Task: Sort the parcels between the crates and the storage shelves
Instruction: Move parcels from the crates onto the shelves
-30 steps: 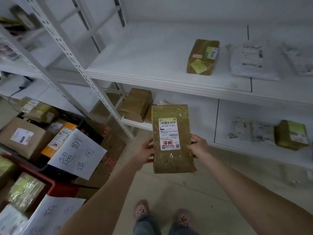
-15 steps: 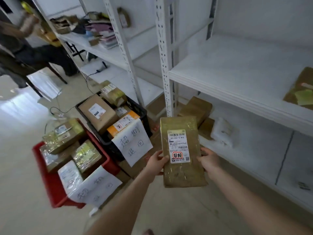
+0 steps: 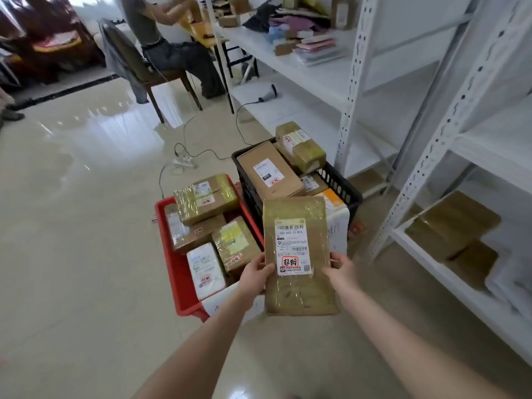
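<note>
Fingers (image 3: pixel 267 268) of left hand (image 3: pixel 255 277), right hand (image 3: pixel 340 268) pinch parcel (image 3: pixel 299 286) over glossy floor (image 3: pixel 72 226) beside white shelves (image 3: pixel 316 74)

person (image 3: pixel 149 27) seated on chair (image 3: pixel 157 79) | power strip (image 3: pixel 184 162) on tiled floor (image 3: pixel 72 226) | handheld scanner (image 3: pixel 269 93) beyond

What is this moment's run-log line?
left hand, right hand: grip taped brown parcel | parcel: held up, unplaced | red crate, black crate: loaded

Two crates — red crate (image 3: pixel 172 254), black crate (image 3: pixel 252 197); one held parcel (image 3: pixel 299 289)
</note>
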`<state>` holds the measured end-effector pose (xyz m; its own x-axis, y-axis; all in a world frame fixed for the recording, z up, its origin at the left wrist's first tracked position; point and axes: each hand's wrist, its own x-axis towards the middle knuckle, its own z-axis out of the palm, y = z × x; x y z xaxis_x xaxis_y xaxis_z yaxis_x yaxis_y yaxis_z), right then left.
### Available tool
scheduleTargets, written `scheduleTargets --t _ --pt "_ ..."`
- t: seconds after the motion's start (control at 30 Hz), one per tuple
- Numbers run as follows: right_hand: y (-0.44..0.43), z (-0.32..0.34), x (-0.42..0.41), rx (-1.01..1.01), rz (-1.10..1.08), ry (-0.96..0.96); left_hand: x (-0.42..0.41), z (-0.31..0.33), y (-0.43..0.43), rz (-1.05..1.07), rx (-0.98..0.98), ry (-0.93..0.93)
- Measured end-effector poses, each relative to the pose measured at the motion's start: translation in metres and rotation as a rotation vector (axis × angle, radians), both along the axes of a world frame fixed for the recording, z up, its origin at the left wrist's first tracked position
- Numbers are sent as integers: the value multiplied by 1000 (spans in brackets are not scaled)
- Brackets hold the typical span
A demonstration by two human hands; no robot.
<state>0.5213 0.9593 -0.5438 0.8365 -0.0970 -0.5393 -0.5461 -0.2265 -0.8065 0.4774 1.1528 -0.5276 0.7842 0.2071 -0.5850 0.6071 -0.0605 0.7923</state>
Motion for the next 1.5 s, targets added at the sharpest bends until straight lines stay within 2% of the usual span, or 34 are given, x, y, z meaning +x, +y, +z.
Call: scheduleTargets --t 0.23,0.33,0.53,0.83,1.07,1.4,1.47,1.5 --pt "106 -18 32 -138 411 -33 1 -22 95 236 62 29" --pt "150 -28 54 -110 588 20 6 -35 132 340 65 74" --pt "233 -63 92 -5 788 158 17 -67 203 468 121 155" --pt "322 -116 89 9 787 280 12 -111 277 595 135 250" --pt "349 -145 71 -135 727 235 9 -135 300 427 72 294" --pt "352 -160 65 -209 691 261 17 -141 300 206 89 312" --pt "348 -154 62 -216 725 254 20 -135 297 180 120 331" --pt "345 -150 60 -244 739 241 23 -131 295 165 195 339"
